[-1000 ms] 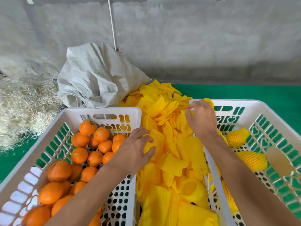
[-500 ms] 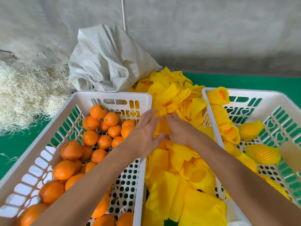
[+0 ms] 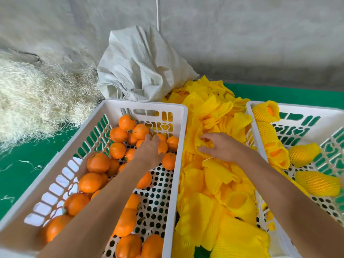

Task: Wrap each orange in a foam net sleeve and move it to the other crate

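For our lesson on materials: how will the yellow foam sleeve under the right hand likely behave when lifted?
The foam sleeve probably flops and bends, since it crumples under the right hand. It looks light: the pile sits loose and puffy. The netted surface should grip rather than slip.

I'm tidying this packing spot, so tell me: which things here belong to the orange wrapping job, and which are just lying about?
In the job:
- bare oranges in the left crate
- foam net sleeves piled between the crates
- wrapped oranges in the right crate
- left hand, right hand

Lying about:
- white woven sack
- pile of pale straw-like fibre
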